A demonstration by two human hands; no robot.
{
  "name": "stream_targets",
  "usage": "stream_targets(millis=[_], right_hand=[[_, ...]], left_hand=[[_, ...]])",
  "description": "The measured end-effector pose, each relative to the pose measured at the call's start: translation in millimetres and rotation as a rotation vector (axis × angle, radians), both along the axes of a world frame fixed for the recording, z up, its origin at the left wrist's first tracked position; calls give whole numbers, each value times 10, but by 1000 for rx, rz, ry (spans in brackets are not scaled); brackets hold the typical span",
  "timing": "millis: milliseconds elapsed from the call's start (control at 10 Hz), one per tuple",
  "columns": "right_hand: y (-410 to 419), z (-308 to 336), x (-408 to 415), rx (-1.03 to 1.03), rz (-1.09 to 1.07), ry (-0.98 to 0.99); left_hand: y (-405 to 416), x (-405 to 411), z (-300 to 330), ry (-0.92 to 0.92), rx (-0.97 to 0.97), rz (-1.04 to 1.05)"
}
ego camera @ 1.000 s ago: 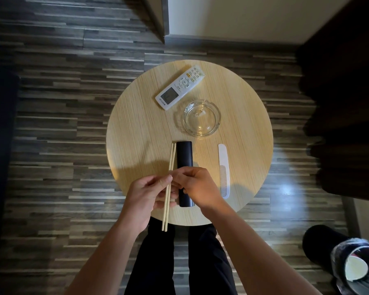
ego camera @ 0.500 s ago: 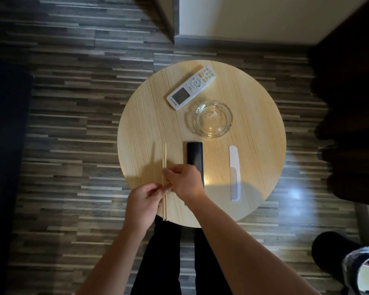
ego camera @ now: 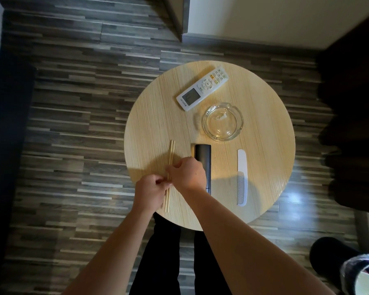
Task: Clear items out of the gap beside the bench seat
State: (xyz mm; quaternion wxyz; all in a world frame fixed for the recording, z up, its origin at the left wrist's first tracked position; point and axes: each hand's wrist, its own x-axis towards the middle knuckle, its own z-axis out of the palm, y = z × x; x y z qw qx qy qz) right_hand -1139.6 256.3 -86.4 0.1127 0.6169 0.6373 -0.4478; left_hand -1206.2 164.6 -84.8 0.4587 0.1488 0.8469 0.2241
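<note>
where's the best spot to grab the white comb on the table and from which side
Take the white comb by its plain handle end, the half farther from the person, pinching across its narrow width from above. It lies flat on the round table, teeth at the near end, with bare wood on both long sides, so fingers probably fit either side.

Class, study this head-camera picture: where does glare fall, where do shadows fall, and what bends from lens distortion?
Head view: glare patch on the floor right of the round table; the hands cast a shadow over the tabletop near the chopsticks; right edge very dark; wide-angle lens bows the floor planks.
</note>
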Motion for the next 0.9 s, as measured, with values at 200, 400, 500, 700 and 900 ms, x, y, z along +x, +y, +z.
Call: stream_targets(millis=[200,400,500,700,900], right_hand=[[35,-16,-31,20,34,-53],[66,-19,-33,-25,0,-62],[79,-24,-39,-41,-13,-65],[70,20,-22,-60,-3,-37],[38,190,183,-47,-52,25]], left_hand=[[75,-32,-18,-11,-35,35],[238,-142,-28,-18,-157,-42],[270,-162,6,-23,-191,-68],[199,-54,54,207,-139,-255],[167,17,231,197,-194,-258]])
